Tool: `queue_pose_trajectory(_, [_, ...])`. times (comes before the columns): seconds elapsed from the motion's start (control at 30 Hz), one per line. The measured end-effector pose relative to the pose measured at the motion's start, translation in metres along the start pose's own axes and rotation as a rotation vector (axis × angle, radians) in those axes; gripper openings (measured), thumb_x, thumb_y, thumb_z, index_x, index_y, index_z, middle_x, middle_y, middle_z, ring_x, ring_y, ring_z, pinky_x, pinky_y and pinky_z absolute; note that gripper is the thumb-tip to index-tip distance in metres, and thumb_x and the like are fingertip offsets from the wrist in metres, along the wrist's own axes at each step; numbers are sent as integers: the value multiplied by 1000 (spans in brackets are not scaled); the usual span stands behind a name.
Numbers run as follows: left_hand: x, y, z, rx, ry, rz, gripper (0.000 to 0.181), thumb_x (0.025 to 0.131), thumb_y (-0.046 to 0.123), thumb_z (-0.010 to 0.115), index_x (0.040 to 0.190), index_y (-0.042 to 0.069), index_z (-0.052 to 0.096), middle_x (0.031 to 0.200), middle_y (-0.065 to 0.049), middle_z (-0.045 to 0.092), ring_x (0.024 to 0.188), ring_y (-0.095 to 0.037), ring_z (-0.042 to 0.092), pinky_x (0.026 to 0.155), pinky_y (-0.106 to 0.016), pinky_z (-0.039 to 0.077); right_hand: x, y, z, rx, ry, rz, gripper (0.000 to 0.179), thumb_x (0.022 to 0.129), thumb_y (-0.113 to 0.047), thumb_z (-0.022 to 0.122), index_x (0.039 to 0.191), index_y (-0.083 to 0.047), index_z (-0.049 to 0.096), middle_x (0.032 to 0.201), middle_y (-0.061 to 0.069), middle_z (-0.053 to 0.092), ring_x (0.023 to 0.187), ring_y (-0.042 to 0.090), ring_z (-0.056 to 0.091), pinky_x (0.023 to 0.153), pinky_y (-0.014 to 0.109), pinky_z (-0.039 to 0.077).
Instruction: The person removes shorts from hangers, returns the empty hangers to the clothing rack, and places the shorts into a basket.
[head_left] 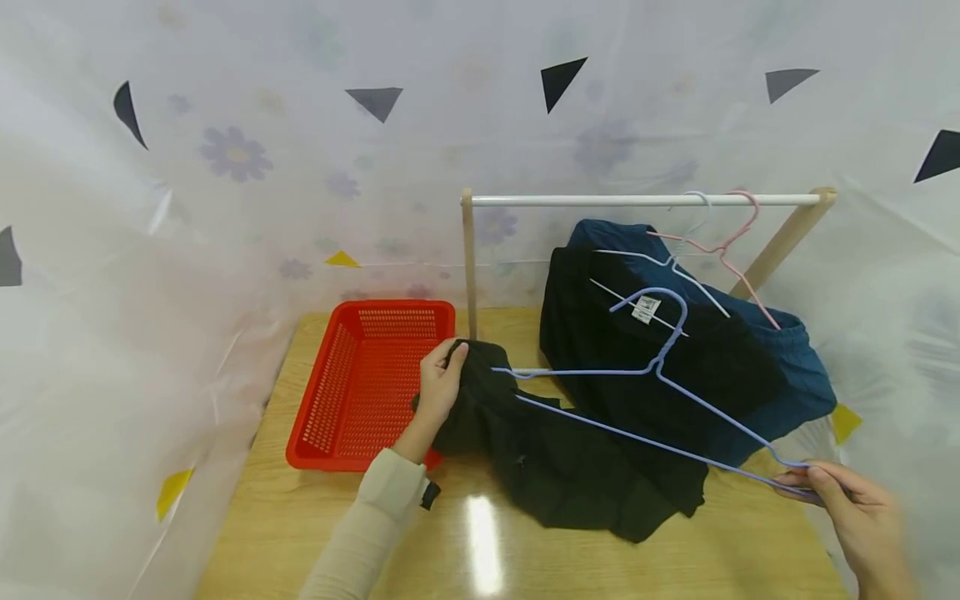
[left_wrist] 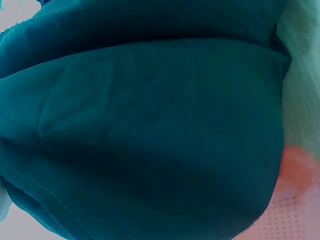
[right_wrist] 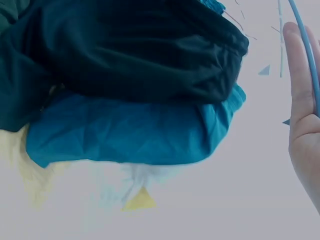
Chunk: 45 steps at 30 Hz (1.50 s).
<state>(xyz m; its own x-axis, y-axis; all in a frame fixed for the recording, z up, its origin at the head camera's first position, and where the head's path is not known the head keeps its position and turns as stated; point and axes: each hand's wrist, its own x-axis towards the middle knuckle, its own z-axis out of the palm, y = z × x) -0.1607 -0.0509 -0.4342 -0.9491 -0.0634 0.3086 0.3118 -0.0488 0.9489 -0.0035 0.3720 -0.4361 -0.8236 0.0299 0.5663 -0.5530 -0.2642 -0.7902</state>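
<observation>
My left hand [head_left: 438, 387] pinches the upper edge of a dark garment [head_left: 555, 467], whose cloth hangs down and spreads to the right over the table. In the left wrist view, the garment's cloth [left_wrist: 150, 125] fills most of the picture and hides the left fingers. My right hand [head_left: 855, 508] holds a lavender hanger [head_left: 600, 372] by its right corner. The hanger's left end reaches the garment beside my left hand, and its corner is hidden in the cloth. In the right wrist view, the hanger [right_wrist: 306, 45] runs along the fingers of the right hand [right_wrist: 305, 130].
A red basket [head_left: 296, 442] stands on the table [head_left: 255, 533], left of my left hand. Behind the hanger, a rack with a white rail [head_left: 555, 201] bears black clothing [head_left: 585, 325] on a white hanger and blue clothing [head_left: 810, 375] on a pink hanger [head_left: 738, 271].
</observation>
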Motion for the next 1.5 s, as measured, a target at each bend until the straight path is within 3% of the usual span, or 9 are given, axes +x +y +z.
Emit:
queue_pose_trajectory(0.17, [-3,-9,1,-8,41,-37,19,93,-2,50,97,-17,60,77,7,59,66,1,53,61,-14,45,-4,-15,-3,-189,111,70,32,91,19,32,99,13,62,89,9,73,77,17,71,63,25,55])
queue_pose_trajectory(0.37, [-7,-36,4,8,44,-137,22,93,4,52,97,-16,61,83,-20,63,67,-1,53,63,-16,46,-5,-25,3,-238,293,56,26,92,14,36,97,13,62,84,9,73,73,16,70,63,23,54])
queue_pose_trajectory(0.57, [-25,-78,16,106,1,-289,29,93,15,56,102,-12,64,97,-27,65,75,-4,54,69,-18,47,6,-17,18,-78,396,-130,21,89,20,37,97,30,54,80,21,71,70,25,71,65,29,55])
queue_pose_trajectory(0.8, [-48,-101,23,392,-134,-403,26,90,21,60,82,-4,63,72,-10,59,65,-9,45,60,-22,41,19,-5,30,-11,455,-199,20,88,19,39,96,33,51,80,24,69,68,28,70,64,33,55])
queue_pose_trajectory(0.97, [-57,-102,28,507,-293,-528,23,88,16,63,95,-6,63,85,-14,65,76,-20,59,66,-31,49,27,3,38,18,447,-210,20,87,22,37,95,34,51,77,25,69,67,28,70,62,33,55])
queue_pose_trajectory(1.03, [-56,-99,29,505,-322,-512,28,87,12,64,105,-9,61,93,-20,67,82,-27,63,69,-35,52,30,5,43,-7,469,-206,19,87,23,39,94,33,53,76,23,70,66,27,70,61,32,55])
queue_pose_trajectory(1.1, [-50,-94,30,492,-295,-414,27,85,9,65,104,-10,61,88,-21,68,78,-29,65,66,-34,53,33,8,48,-15,484,-210,18,86,23,40,93,32,54,77,22,70,66,26,70,60,31,55])
queue_pose_trajectory(1.33, [13,-62,32,423,22,4,46,86,12,65,124,-7,49,115,-25,57,106,-37,56,89,-47,48,50,25,68,-107,532,-247,14,84,22,47,90,30,57,73,16,71,64,20,70,59,26,54])
queue_pose_trajectory(1.5, [58,-44,33,375,120,40,74,86,19,66,145,1,24,146,-21,31,133,-36,33,108,-49,31,64,46,90,-258,601,-258,12,83,17,53,86,28,58,73,7,72,63,13,69,59,20,53])
